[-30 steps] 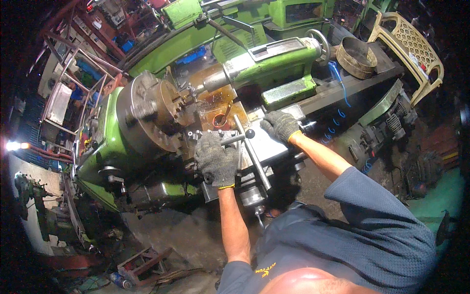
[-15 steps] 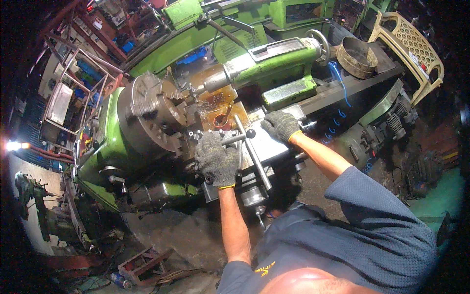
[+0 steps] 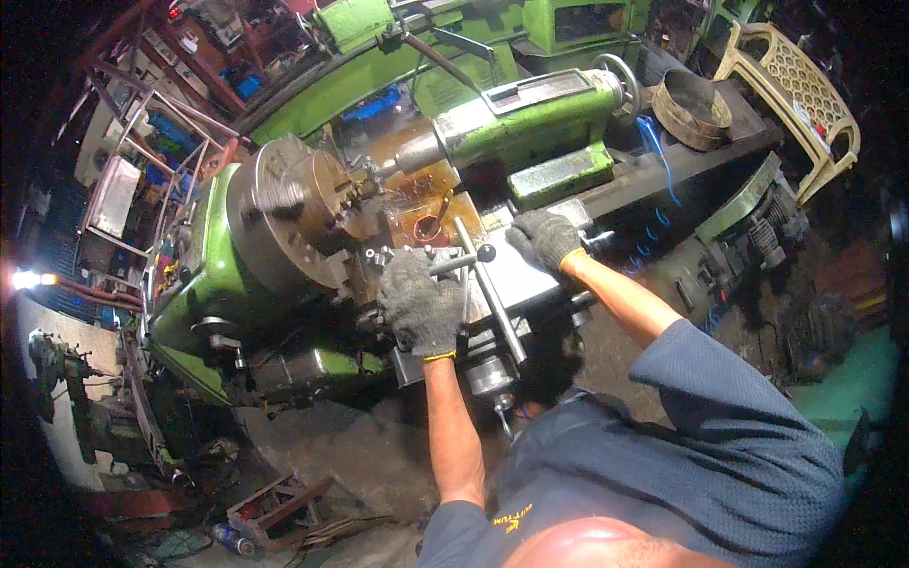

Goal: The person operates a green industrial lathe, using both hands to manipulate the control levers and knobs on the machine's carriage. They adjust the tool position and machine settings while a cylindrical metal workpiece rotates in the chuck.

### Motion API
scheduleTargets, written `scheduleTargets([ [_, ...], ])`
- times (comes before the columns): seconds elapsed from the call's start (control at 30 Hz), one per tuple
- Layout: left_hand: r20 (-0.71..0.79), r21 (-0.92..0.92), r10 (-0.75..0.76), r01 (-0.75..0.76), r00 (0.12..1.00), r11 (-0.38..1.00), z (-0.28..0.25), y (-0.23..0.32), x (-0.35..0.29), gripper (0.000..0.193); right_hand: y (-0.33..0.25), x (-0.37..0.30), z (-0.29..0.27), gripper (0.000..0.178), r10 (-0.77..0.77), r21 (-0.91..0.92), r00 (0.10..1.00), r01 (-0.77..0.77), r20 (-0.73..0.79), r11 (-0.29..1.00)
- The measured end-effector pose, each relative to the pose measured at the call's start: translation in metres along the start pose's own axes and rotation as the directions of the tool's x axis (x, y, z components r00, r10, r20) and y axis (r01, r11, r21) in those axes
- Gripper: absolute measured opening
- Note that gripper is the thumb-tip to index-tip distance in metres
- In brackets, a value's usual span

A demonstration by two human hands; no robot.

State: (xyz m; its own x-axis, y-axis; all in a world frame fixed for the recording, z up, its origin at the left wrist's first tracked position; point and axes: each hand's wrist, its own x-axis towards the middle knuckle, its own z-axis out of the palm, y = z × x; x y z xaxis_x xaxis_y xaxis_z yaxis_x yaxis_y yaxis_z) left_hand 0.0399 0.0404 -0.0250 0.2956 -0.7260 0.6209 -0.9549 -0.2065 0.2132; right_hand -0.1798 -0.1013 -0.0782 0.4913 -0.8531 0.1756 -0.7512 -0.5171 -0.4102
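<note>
My left hand (image 3: pixel 420 305), in a dark grey knit glove, lies over the tool post of a green lathe, beside its clamping handle (image 3: pixel 453 265) with a black ball knob. Its fingertips are partly hidden against the metal. My right hand (image 3: pixel 547 239), gloved the same way, rests on the bright flat top of the carriage (image 3: pixel 516 279), fingers pointing left. A long steel bar (image 3: pixel 490 293) slants between the hands. Left of them is the big lathe chuck (image 3: pixel 298 204), its stepped jaws smeared by motion. A reddish round cup (image 3: pixel 429 228) with a stick or brush in it stands behind the tool post.
The green tailstock (image 3: pixel 530 114) with its handwheel (image 3: pixel 620 90) stands behind my right hand. A round metal ring-shaped container (image 3: pixel 689 109) sits at the bed's right end, near a beige plastic chair (image 3: pixel 795 95). A blue coiled hose (image 3: pixel 663 170) hangs there. A scrap frame (image 3: pixel 284 502) lies on the floor.
The chuck's jaws show at different angles, so it is turning. Both hands stay where they were, apart from tiny shifts.
</note>
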Motion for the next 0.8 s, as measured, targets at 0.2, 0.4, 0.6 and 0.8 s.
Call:
scheduleTargets([
  [0.2,-0.085,-0.003,0.066,-0.067,0.994,0.998,-0.0021,-0.0018,0.0014,0.040,-0.0019,0.0018,-0.0005,0.044,0.006,-0.002,1.000,-0.006,0.024,1.000],
  [0.4,-0.040,-0.007,0.030,-0.031,0.999,1.000,0.0004,-0.0016,-0.0002,0.044,-0.0005,0.0018,0.0002,0.044,0.013,-0.001,1.000,-0.013,0.022,1.000],
  [0.6,-0.033,0.008,0.027,-0.027,0.999,1.000,0.0044,-0.0048,-0.0031,0.048,-0.0011,0.0034,0.0036,0.043,0.013,0.004,1.000,-0.013,0.024,1.000],
  [0.8,0.043,0.034,-0.002,0.000,0.999,0.999,0.0078,-0.0071,-0.0049,0.053,-0.0039,0.0026,-0.0014,0.043,0.027,0.007,0.999,-0.028,0.032,1.000],
])
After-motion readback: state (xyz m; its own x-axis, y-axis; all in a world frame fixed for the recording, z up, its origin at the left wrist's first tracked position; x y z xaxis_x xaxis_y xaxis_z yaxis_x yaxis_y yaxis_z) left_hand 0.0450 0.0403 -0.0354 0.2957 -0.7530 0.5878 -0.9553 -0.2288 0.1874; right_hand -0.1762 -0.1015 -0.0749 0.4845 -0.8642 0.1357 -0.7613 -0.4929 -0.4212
